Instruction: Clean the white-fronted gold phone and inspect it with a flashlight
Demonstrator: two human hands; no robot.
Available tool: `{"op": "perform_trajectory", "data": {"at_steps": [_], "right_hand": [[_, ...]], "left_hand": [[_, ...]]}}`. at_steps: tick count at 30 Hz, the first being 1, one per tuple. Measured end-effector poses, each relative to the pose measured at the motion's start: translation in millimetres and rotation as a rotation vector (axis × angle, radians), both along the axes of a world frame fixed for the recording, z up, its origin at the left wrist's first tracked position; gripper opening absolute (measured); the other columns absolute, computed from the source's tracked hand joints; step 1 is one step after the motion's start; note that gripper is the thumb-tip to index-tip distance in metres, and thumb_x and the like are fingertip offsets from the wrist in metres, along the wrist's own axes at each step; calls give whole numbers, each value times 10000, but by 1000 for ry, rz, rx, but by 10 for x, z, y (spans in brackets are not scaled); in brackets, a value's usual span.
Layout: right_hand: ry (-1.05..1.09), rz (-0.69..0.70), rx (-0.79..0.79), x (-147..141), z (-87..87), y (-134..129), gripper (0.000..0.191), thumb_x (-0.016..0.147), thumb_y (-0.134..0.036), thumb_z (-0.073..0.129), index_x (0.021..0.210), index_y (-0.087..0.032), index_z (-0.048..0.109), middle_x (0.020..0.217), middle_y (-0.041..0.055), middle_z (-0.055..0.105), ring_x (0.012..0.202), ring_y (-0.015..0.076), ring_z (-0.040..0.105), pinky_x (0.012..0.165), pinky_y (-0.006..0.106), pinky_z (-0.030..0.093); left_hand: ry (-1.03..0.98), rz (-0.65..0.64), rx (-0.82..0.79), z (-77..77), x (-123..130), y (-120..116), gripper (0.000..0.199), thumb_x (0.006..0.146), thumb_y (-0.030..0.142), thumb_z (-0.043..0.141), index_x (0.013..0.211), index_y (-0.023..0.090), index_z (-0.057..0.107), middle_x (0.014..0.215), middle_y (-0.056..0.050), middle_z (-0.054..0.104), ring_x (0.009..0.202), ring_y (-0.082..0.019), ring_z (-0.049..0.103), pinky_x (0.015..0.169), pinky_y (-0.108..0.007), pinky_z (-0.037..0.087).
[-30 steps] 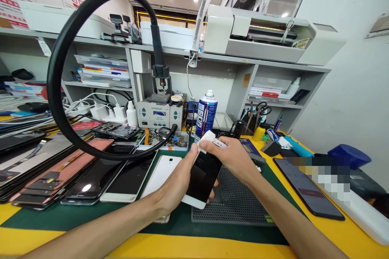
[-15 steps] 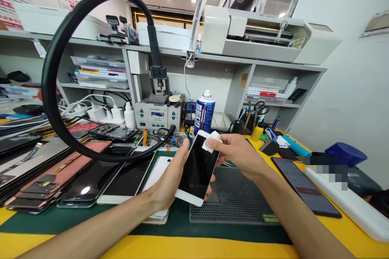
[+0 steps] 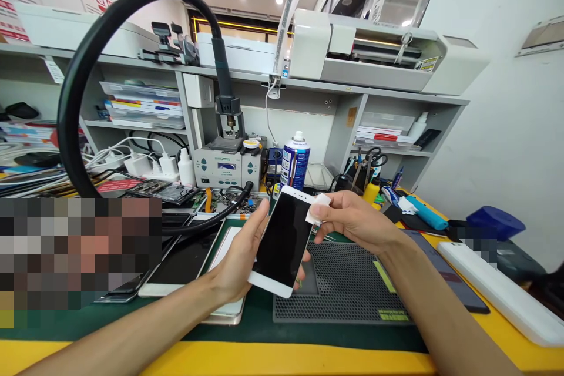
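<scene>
A white-framed smartphone (image 3: pixel 284 241) with a dark screen is tilted up toward me over the bench. My left hand (image 3: pixel 244 255) is closed around it, thumb along the left edge and fingertips showing at the right edge. Between the thumb and fingers of my right hand (image 3: pixel 348 217) is a small white wipe (image 3: pixel 318 209), at the phone's upper right edge. Below them lies a dark perforated mat (image 3: pixel 343 282). Behind the phone stands a blue spray can (image 3: pixel 295 160).
A black hose (image 3: pixel 70 94) loops over the left side from a grey hot-air station (image 3: pixel 227 167). More phones (image 3: pixel 180 258) lie left of my hands. To the right are a large dark-screened device (image 3: pixel 467 294) and a long white object (image 3: pixel 497 299). Shelves (image 3: pixel 348 91) run along the back.
My right hand has moved the wipe slightly right, from the screen's top corner to the phone's right edge. The phone has shifted slightly left in my left hand.
</scene>
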State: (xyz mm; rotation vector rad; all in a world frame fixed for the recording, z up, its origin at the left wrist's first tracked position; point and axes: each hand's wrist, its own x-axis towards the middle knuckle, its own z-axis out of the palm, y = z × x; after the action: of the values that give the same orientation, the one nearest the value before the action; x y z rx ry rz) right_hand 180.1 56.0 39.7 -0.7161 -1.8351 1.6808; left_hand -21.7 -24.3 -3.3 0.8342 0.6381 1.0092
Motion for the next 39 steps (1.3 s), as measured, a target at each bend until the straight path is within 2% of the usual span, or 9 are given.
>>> {"op": "perform_trajectory", "data": {"at_steps": [9,14,19,26,30,35,39], "right_hand": [[-28,-9,138,-41,9,-52,345,759,-419,804,914,-128,702,866,54,674,718,144,626,657,258,569],[-55,-58,176,-93,-7,-79,326,744,-402,815,893,-147,677,811,25,665,686,135,622,649,259,549],[-99,-147,258,-167,-49,-114,336,770,-447,780,868,-165,626,811,29,687,705,158,645,625,266,532],[-183,-286,313,-259,-110,-165,410,759,-555,753,839,-187,591,723,-13,652,621,153,599,553,243,414],[-260,-388,336,-330,-156,-175,489,718,-630,754,769,-188,550,662,-30,585,596,141,539,527,238,360],[-309,-515,368,-417,-201,-195,540,676,-673,760,746,-191,527,656,-40,554,606,134,523,520,233,361],[-331,-571,319,-460,-179,-248,589,651,-684,771,878,-191,545,749,-6,631,652,168,605,527,242,426]], "left_hand": [[0,-15,44,10,-17,-1,764,911,725,330,1052,82,717,872,-158,693,719,-290,694,710,-448,567],[-4,9,39,22,10,-25,725,938,693,310,1100,101,696,854,-137,702,663,-242,684,644,-368,568],[13,20,20,16,41,-31,709,925,705,333,1186,127,651,854,-138,721,651,-241,689,623,-352,565],[173,51,-9,-97,59,-36,824,850,815,332,1010,97,702,842,-156,722,759,-271,692,764,-405,554],[217,102,20,-139,89,-35,838,855,816,321,1095,95,674,878,-165,730,740,-278,696,744,-424,553],[235,148,26,-125,115,-26,785,877,780,356,1223,130,627,816,-113,725,674,-239,684,669,-364,554],[231,147,1,-131,117,-21,798,880,786,323,973,99,718,774,-127,720,629,-216,670,625,-325,549]]}}
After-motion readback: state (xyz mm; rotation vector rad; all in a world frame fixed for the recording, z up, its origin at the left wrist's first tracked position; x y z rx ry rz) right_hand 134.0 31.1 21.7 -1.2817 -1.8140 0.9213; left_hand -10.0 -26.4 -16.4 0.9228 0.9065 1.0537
